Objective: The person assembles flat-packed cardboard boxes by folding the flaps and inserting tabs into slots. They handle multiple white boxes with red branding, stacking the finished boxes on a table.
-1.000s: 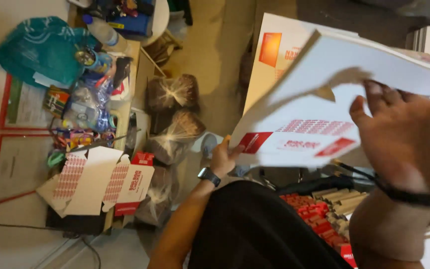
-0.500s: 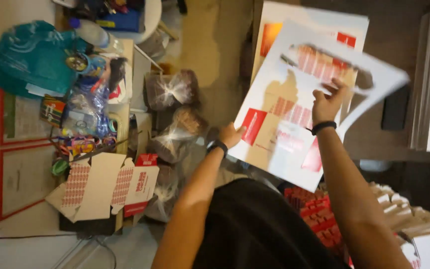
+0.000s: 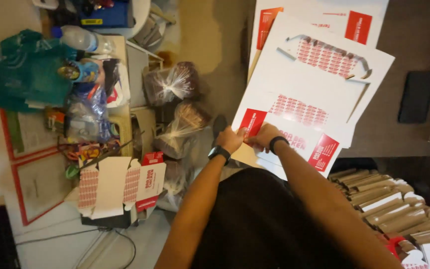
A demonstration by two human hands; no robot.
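A flat white and red die-cut carton sheet (image 3: 319, 84) lies on top of a stack of like sheets on a dark table (image 3: 399, 139). My left hand (image 3: 232, 138) and my right hand (image 3: 261, 137) meet at the sheet's near edge, both pinching it by a red panel. A dark watch sits on my left wrist and a dark band on my right. Beside my left arm, a part-folded carton (image 3: 120, 187) of the same print rests on a low stand.
A black phone (image 3: 416, 97) lies on the table at the right. Folded brown and white cartons (image 3: 394, 204) are stacked at lower right. Clear bags (image 3: 172, 84) sit on the floor; a green bag (image 3: 23, 69), bottle and clutter fill the left shelf.
The carton sheet has come down from being held up in the air onto the stack. My right hand has moved from the sheet's far side down to its near edge beside my left.
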